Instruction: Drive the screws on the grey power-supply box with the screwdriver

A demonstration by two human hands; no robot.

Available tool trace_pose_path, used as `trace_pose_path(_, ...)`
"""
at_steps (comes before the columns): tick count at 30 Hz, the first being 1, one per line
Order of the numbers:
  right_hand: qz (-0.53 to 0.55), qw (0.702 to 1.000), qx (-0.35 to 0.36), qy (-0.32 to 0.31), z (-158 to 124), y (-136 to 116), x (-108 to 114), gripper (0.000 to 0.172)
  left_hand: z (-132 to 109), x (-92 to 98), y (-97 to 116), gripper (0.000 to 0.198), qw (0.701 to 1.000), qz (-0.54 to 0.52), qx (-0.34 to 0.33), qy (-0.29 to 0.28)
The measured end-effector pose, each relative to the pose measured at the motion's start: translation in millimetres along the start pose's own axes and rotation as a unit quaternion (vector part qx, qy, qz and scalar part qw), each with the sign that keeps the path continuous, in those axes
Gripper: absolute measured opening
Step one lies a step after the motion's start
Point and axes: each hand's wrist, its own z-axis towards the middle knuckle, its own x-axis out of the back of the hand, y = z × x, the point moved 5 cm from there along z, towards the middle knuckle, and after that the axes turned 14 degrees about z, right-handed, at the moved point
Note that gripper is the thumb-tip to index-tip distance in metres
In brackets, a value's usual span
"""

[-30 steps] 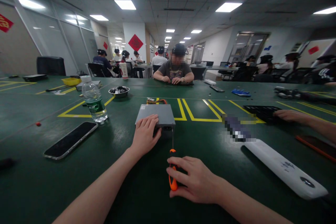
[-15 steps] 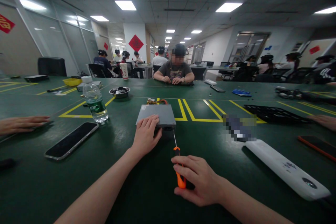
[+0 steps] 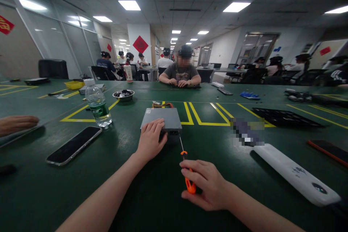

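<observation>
A grey metal computer power supply lies on the green table, its bundle of coloured wires at the far side. My left hand holds it, fingers over the top and thumb at the near face. An orange and black screwdriver is in my right hand, gripped between fingers and thumb. Its thin shaft points away from me, and the tip meets the near face of the power supply close to the right corner. Whether it sits in a screw is too small to tell.
Left of the power supply stand a water bottle and a metal bowl of small dark parts; a phone lies nearer. On the right are a long white device and a black panel. A co-worker's hand shows far left.
The screwdriver handle has swung slightly right with my right hand, while its tip stays at the power supply. A co-worker's hand at left drew back, and another at far right left the view.
</observation>
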Motion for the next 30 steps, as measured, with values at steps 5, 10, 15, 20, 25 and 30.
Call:
trace_pose_path(5,0.047,0.998,-0.036,0.008,-8,9,-2,0.046,0,-0.1,0,0.027,1.000,-0.002,0.001,0.000)
trace_pose_path(10,0.005,0.999,-0.016,-0.035,-1,2,-1,0.034,0,1.0,0,0.026,1.000,0.001,0.001,-0.001)
trace_pose_path(15,-0.026,0.999,0.020,0.008,3,-3,2,0.031,0,1.3,0,0.027,1.000,0.002,0.001,-0.001)
trace_pose_path(20,-0.012,0.999,0.002,0.042,-2,1,3,0.037,0,1.5,0,0.026,1.000,0.002,0.001,0.000)
trace_pose_path(25,-0.020,1.000,0.011,-0.012,3,-4,2,0.031,1,1.5,0,0.026,1.000,0.007,-0.002,-0.003)
trace_pose_path(30,-0.029,0.999,0.033,-0.001,5,-6,1,0.030,-1,1.4,-1,0.026,1.000,0.005,-0.001,0.000)
